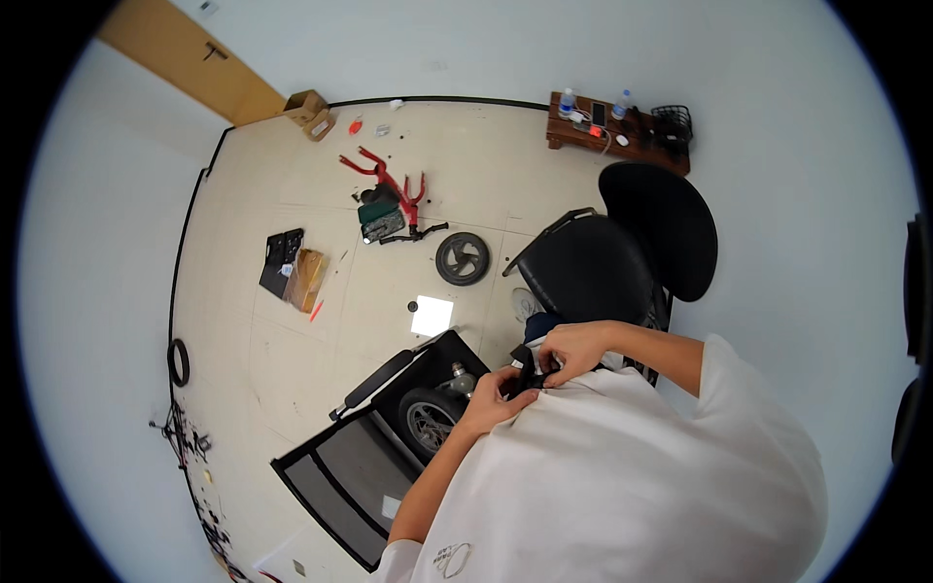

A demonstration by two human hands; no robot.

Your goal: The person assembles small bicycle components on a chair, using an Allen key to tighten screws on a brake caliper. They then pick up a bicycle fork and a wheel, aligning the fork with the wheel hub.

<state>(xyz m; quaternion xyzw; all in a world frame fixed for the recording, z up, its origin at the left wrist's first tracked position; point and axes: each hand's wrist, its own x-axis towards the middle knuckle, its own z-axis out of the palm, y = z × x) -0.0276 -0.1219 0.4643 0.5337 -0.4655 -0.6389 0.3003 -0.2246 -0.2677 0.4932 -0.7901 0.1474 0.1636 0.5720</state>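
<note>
Close in front of my white shirt, both hands meet at a small black object whose kind I cannot make out. My left hand has its fingers closed on the near left side of it. From the right, my right hand pinches the same object, fingertips bent down and partly hidden. Left of my hands stands a black mesh-backed chair. On it rests a wheel with a dark tyre, and beside that a greyish metal part.
A black padded chair stands ahead to the right. A loose wheel, a red bike frame, an open black tool case and a white sheet lie on the floor. Bottles stand on a low wooden table by the wall.
</note>
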